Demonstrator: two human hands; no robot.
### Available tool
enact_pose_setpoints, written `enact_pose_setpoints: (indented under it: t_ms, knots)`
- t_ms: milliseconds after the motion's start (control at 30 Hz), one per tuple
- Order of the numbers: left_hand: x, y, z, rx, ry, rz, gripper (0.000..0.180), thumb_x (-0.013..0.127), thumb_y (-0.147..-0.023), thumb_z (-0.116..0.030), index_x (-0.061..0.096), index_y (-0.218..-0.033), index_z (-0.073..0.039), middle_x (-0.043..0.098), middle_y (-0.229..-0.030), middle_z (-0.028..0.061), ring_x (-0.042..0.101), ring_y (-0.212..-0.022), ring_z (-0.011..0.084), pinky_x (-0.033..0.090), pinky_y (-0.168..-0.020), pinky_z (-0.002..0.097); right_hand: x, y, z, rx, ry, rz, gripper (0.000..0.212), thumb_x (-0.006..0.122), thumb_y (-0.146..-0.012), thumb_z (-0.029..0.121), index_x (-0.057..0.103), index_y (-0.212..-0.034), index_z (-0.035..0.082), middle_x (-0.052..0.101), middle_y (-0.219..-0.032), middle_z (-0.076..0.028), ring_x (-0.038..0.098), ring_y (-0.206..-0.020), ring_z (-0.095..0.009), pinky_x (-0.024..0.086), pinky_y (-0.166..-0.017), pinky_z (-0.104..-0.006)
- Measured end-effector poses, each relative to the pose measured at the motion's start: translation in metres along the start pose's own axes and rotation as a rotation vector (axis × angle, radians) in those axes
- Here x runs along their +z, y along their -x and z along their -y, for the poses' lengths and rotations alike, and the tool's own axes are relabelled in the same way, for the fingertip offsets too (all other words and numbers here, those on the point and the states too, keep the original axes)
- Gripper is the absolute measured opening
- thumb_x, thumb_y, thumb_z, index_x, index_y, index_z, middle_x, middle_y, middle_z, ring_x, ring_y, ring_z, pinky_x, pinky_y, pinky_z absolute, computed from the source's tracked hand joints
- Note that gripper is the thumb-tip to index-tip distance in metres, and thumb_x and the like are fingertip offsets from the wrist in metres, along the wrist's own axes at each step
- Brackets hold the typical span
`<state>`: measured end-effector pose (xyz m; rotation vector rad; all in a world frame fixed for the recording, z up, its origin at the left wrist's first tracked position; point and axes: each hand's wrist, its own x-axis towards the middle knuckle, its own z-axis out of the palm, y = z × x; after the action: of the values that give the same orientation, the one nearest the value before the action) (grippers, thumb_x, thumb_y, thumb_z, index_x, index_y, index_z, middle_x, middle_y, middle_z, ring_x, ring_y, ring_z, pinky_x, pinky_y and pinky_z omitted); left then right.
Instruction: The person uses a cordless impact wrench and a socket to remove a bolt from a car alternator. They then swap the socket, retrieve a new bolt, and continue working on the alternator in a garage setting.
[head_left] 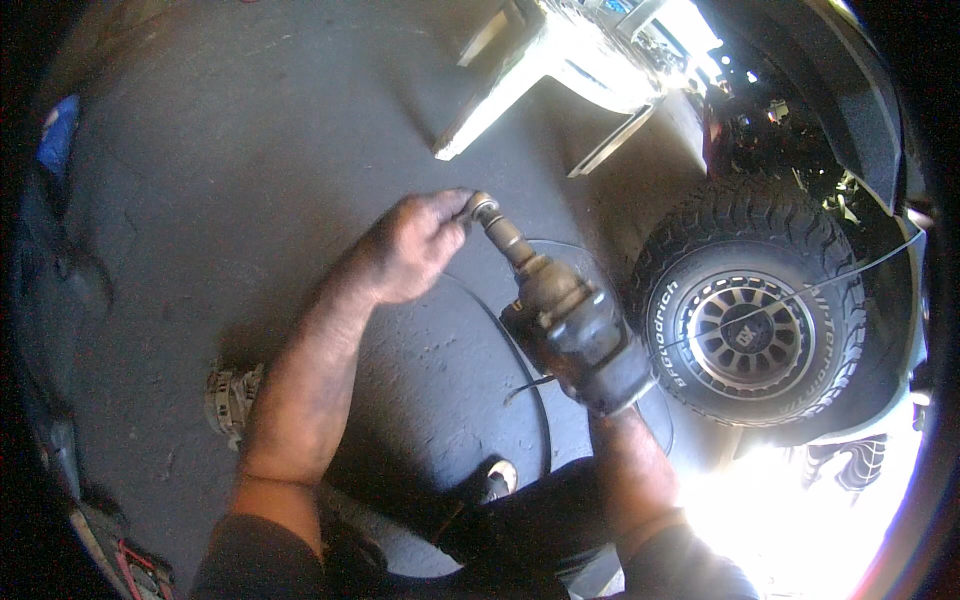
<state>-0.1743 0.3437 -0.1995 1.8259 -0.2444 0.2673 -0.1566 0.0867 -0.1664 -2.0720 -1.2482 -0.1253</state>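
An impact wrench [590, 345], black with a worn metal nose, hangs in front of me over the floor. Its body hides most of my right hand [612, 418], whose wrist comes up behind the lower end and bears the tool. A long socket or extension [507, 238] juts from the nose toward the upper left. My left hand [415, 245] is closed at the far end, thumb and fingers pinching a short metal socket [482, 203]. Whether that socket is fully seated on the shaft I cannot tell.
A large off-road wheel [745, 325] on a vehicle stands at right, a thin cable [860, 270] crossing it. A white plastic stool or chair [545, 60] is at the top. A black hose [540, 400] curves across the floor. An alternator-like metal part [232, 395] lies left of my forearm.
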Motion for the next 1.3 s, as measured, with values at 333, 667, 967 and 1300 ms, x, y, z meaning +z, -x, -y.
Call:
enact_pose_setpoints:
  t_ms: [333, 667, 967, 1300]
  knots:
    - [0.006, 0.003, -0.008, 0.117, -0.081, -0.186, 0.024, 0.045, -0.095, -0.013, 0.059, -0.108, 0.002, 0.057, -0.076, 0.0077, 0.053, -0.067, 0.0179, 0.045, -0.063, 0.0322, 0.004, 0.027, -0.017, 0.085, 0.164, 0.044, 0.054, 0.068, -0.081, 0.036, 0.051, -0.128, 0.016, 0.055, -0.126, -0.007, 0.048, -0.122, -0.029, 0.034, -0.104, -0.0438]
    - [0.009, 0.002, -0.021, 0.223, -0.085, -0.227, 0.020, 0.042, -0.100, -0.014, 0.052, -0.091, 0.000, 0.055, -0.074, 0.0114, 0.059, -0.067, 0.0258, 0.047, -0.060, 0.0397, -0.002, 0.020, -0.015, -0.005, -0.284, -0.099, 0.054, 0.071, -0.080, 0.040, 0.056, -0.122, 0.011, 0.058, -0.119, -0.008, 0.053, -0.113, -0.026, 0.033, -0.107, -0.0440]
    - [0.017, -0.001, -0.015, 0.383, -0.138, -0.296, 0.016, 0.042, -0.100, -0.010, 0.052, -0.095, 0.000, 0.053, -0.072, 0.0107, 0.058, -0.065, 0.0253, 0.049, -0.061, 0.0380, 0.002, 0.032, -0.003, 0.371, -0.550, -0.088, 0.043, 0.070, -0.082, 0.024, 0.053, -0.117, 0.005, 0.055, -0.107, -0.006, 0.053, -0.099, -0.019, 0.046, -0.084, -0.0355]
    - [0.027, -0.003, -0.018, 0.332, -0.022, -0.358, 0.015, 0.041, -0.101, -0.011, 0.052, -0.100, -0.001, 0.053, -0.075, 0.0121, 0.058, -0.067, 0.0261, 0.047, -0.062, 0.0399, 0.011, 0.019, 0.009, 0.564, -0.934, -0.171, 0.041, 0.073, -0.075, 0.020, 0.052, -0.107, 0.005, 0.057, -0.090, -0.007, 0.057, -0.074, -0.018, 0.047, -0.064, -0.0313]
